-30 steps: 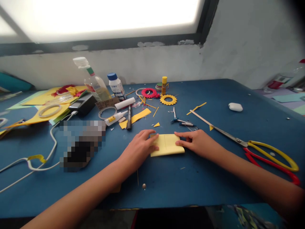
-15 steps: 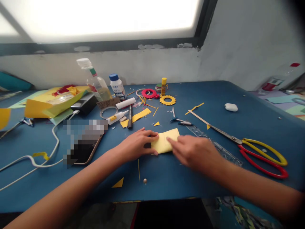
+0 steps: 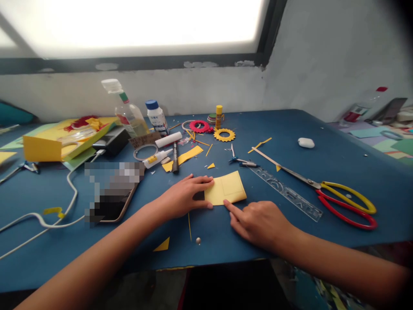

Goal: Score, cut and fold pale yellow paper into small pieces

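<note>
A folded piece of yellow paper [image 3: 229, 186] lies on the blue table, with faint pencil lines on its face and a rounded fold at its right side. My left hand [image 3: 183, 197] holds its left edge down, thumb at the lower corner and fingers at the upper one. My right hand [image 3: 261, 221] touches the lower edge with the stretched index fingertip; its other fingers are partly bent and grip nothing. Right of the paper lie a clear plastic ruler [image 3: 287, 193], a compass [image 3: 248, 164] and long scissors [image 3: 314, 184] with yellow and red handles.
At the left are a phone [image 3: 118, 193], white cables and a black box [image 3: 112, 142]. Behind stand a clear bottle [image 3: 130, 116], a blue-capped bottle [image 3: 157, 118] and a glue stick [image 3: 219, 116]. Yellow scraps, a marker [image 3: 175, 159] and a white case [image 3: 306, 142] lie about.
My right hand has slid down from the paper's face to its lower edge, baring the pencil lines and right side. The left hand keeps its place. The view has shifted slightly right.
</note>
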`<state>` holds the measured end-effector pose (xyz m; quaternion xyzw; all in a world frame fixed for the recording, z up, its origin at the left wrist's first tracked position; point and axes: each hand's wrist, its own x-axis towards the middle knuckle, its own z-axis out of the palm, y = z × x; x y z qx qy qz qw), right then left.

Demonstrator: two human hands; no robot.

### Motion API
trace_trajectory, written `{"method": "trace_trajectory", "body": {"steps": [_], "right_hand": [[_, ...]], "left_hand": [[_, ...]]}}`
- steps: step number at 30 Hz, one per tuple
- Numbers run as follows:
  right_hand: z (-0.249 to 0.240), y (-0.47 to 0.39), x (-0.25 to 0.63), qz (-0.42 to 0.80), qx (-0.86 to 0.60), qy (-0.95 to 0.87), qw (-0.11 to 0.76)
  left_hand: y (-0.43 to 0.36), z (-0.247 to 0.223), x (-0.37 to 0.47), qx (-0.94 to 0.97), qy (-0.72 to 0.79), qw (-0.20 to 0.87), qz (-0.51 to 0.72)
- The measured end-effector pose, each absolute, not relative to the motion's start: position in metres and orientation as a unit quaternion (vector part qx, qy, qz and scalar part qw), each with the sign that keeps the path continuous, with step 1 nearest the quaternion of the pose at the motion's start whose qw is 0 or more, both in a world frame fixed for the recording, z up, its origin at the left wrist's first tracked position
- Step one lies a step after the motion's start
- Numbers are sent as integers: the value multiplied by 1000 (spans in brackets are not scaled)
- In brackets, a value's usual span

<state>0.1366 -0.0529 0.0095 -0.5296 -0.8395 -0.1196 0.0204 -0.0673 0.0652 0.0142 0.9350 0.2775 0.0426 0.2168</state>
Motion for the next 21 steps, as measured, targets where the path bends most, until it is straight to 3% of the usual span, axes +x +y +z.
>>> {"method": "trace_trajectory", "body": {"steps": [7, 13, 19, 21], "right_hand": [[6, -69, 176, -160, -622, -766, 9], [9, -61, 182, -103, -610, -785, 8], [21, -43, 178, -112, -578, -797, 133], [19, -38, 174, -97, -520, -838, 134]], "left_hand": [[65, 18, -66, 926, 291, 237, 30], [60, 8, -71, 933, 284, 217, 50], [63, 16, -66, 940, 280, 188, 53], [51, 28, -68, 949, 262, 159, 74]]}}
